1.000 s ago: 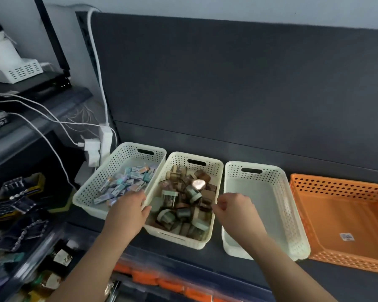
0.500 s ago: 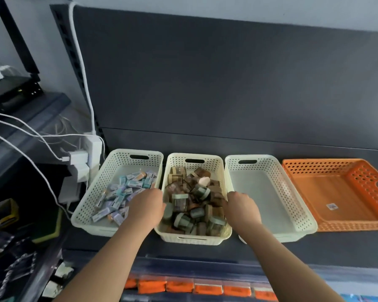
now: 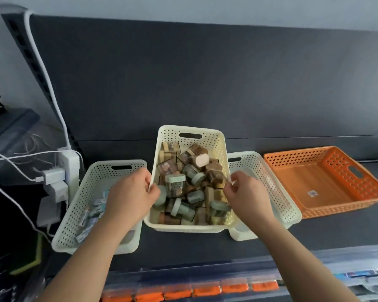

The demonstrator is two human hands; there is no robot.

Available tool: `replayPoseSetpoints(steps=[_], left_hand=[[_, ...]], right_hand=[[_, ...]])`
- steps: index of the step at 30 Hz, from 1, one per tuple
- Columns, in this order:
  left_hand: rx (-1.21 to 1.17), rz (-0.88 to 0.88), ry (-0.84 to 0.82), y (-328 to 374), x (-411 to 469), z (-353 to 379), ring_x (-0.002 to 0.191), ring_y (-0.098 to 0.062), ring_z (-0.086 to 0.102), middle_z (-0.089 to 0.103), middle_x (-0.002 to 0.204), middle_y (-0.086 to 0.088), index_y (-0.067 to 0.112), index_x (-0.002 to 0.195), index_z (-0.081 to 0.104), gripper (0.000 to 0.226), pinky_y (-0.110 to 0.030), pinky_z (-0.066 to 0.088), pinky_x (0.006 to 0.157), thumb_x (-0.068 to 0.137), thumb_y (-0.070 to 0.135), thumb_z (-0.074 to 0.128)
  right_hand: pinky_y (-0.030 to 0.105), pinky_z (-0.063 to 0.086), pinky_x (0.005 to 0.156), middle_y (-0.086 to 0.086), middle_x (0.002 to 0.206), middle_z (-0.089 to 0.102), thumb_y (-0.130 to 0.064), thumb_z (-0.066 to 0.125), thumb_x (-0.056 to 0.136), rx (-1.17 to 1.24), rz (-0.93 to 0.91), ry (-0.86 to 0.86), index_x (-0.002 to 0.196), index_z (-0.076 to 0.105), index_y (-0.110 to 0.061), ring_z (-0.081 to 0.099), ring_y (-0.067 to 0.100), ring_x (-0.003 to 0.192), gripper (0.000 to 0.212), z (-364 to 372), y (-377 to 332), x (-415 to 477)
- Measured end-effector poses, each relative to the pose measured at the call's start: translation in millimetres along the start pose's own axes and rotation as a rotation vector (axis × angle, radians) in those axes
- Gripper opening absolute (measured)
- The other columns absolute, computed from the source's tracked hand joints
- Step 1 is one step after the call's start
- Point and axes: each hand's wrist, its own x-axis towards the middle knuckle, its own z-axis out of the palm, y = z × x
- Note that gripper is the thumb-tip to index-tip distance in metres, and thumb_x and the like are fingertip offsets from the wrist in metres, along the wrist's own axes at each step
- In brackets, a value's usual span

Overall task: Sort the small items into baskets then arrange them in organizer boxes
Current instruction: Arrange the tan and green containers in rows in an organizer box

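The middle cream basket (image 3: 190, 132) is lifted above the dark shelf, full of small brown and green jars (image 3: 175, 185). My left hand (image 3: 130, 194) grips its left rim and my right hand (image 3: 246, 194) grips its right rim. To its left a cream basket (image 3: 74, 211) holding small pale packets (image 3: 90, 214) stays on the shelf, partly under my left forearm. An empty cream basket (image 3: 277, 192) sits on the right, partly behind my right hand. Further right lies an empty orange basket (image 3: 327, 182).
A dark back panel (image 3: 205, 83) rises behind the shelf. White chargers and cables (image 3: 57, 175) hang at the left beside the packet basket. Below the shelf edge, an organizer box with orange items (image 3: 205, 289) runs along the front.
Both hands closed on the middle basket's side rims and raised it off the shelf, above its neighbours. The view shifted left to right.
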Motion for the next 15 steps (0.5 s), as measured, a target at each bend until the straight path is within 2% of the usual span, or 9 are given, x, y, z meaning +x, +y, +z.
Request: replayPoseSetpoints(steps=[3, 6, 10, 13, 15], left_hand=[[-0.052, 0.033, 0.009, 28.5, 1.5, -14.0, 0.061, -0.018, 0.056, 0.056, 0.062, 0.001, 0.018, 0.076, 0.051, 0.016, -0.038, 0.049, 0.06, 0.085, 0.026, 0.06], [-0.086, 0.107, 0.021, 60.6, 2.1, -15.9, 0.061, -0.018, 0.056, 0.058, 0.061, 0.001, 0.018, 0.073, 0.051, 0.016, -0.038, 0.049, 0.058, 0.082, 0.023, 0.062], [-0.153, 0.223, -0.021, 115.0, 2.7, -8.5, 0.06, -0.018, 0.055, 0.058, 0.058, 0.001, 0.019, 0.069, 0.05, 0.018, -0.038, 0.049, 0.058, 0.081, 0.023, 0.064], [-0.209, 0.3, -0.068, 162.7, 1.8, 5.3, 0.062, -0.021, 0.056, 0.058, 0.059, 0.001, 0.018, 0.07, 0.051, 0.017, -0.039, 0.05, 0.061, 0.081, 0.023, 0.063], [-0.226, 0.363, -0.104, 199.6, -0.7, 19.9, 0.06, -0.02, 0.055, 0.057, 0.058, 0.0, 0.017, 0.069, 0.05, 0.019, -0.038, 0.05, 0.058, 0.081, 0.024, 0.063]], right_hand=[[0.025, 0.041, 0.049, -0.004, 0.07, 0.063, -0.027, 0.054, 0.092, 0.001, 0.035, 0.059, 0.105, 0.062, -0.014, 0.056, 0.01, 0.058, 0.02, -30.0, 8.7, -7.3], [0.026, 0.037, 0.052, -0.004, 0.07, 0.062, -0.026, 0.055, 0.091, -0.036, 0.086, 0.125, 0.107, 0.063, -0.013, 0.054, 0.013, 0.061, 0.022, -59.3, 29.4, -18.6], [0.033, 0.046, 0.06, -0.003, 0.067, 0.06, -0.026, 0.057, 0.088, -0.051, 0.182, 0.215, 0.095, 0.064, -0.015, 0.058, 0.023, 0.068, 0.015, -100.2, 68.6, -40.8], [0.032, 0.044, 0.058, -0.005, 0.062, 0.056, -0.025, 0.056, 0.087, -0.067, 0.266, 0.274, 0.081, 0.059, -0.017, 0.055, 0.023, 0.063, 0.01, -130.0, 104.7, -60.2], [0.033, 0.044, 0.058, -0.003, 0.062, 0.056, -0.024, 0.056, 0.087, -0.076, 0.337, 0.307, 0.08, 0.059, -0.016, 0.054, 0.021, 0.063, 0.011, -150.8, 133.0, -74.0]])
